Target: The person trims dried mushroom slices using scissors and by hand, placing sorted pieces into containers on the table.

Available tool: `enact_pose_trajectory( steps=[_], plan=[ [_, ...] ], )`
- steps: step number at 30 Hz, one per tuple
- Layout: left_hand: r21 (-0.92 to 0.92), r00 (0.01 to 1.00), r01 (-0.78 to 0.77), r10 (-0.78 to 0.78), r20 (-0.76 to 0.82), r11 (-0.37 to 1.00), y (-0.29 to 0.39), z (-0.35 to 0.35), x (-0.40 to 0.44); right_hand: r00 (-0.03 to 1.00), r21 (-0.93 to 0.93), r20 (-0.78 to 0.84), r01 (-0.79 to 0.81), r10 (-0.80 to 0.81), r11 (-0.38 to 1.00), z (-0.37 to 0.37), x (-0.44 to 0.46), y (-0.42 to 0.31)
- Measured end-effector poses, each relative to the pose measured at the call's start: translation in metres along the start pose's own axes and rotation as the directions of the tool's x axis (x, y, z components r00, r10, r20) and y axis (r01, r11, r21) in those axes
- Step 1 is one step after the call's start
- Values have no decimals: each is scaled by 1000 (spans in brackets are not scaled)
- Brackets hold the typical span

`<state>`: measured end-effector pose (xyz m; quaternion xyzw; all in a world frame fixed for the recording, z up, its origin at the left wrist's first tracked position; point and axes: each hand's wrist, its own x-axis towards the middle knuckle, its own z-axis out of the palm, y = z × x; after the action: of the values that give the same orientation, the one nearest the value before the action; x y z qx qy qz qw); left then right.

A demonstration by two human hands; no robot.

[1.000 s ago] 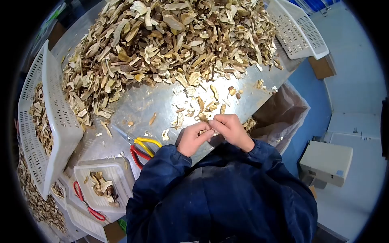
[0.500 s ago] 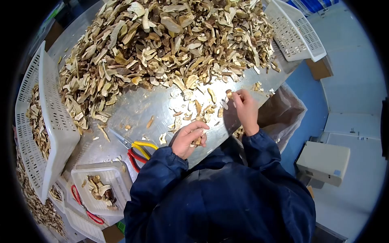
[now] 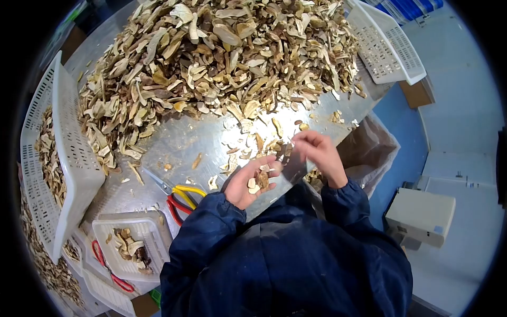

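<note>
My left hand (image 3: pixel 244 185) is turned palm up at the table's near edge. Its fingers curl around a few dried mushroom slices (image 3: pixel 263 178), one showing a pale cut face. To the right, my right hand (image 3: pixel 323 157) is over the table edge with thumb and forefinger drawn together; anything between the tips is too small to make out. A dark slice (image 3: pixel 288 151) is just left of those fingertips. Small loose mushroom pieces (image 3: pixel 259 141) lie scattered on the metal table (image 3: pixel 182 140) beyond both hands. Beyond my right fingertips rests a small yellowish piece (image 3: pixel 303 127).
A large heap of dried mushroom slices (image 3: pixel 222 63) covers the back. White perforated baskets stand left (image 3: pixel 79 153) and back right (image 3: pixel 377 50). Yellow-and-red-handled scissors (image 3: pixel 182 198), a clear tray (image 3: pixel 158 232), red-handled scissors (image 3: pixel 113 272) and a lined bin (image 3: pixel 377 142) are nearby.
My right hand has drawn back towards me, leaving the piece it held on the table. My left hand has opened a little, showing more of the slices in it.
</note>
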<state>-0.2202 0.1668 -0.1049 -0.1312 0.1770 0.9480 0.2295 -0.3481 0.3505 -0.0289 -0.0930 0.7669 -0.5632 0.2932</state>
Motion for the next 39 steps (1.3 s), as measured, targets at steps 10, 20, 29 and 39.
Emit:
enact_pose_trajectory(
  steps=[10, 20, 29, 39],
  plan=[
    [-12, 999, -47, 47, 6, 999, 1, -3, -1, 894, -701, -192, 164, -406, 694, -24, 47, 38],
    [11, 999, -42, 41, 18, 999, 0, -4, -2, 896, -730, -118, 213, -427, 649, -14, 57, 43],
    [-38, 997, 0, -3, -74, 999, 1, -6, 0, 917, -399, 264, 385, -297, 832, 46, 12, -27],
    [-44, 996, -64, 62, -63, 997, 1, -1, -3, 830, -729, 6, 385, -558, 565, 65, 80, 2]
  ],
)
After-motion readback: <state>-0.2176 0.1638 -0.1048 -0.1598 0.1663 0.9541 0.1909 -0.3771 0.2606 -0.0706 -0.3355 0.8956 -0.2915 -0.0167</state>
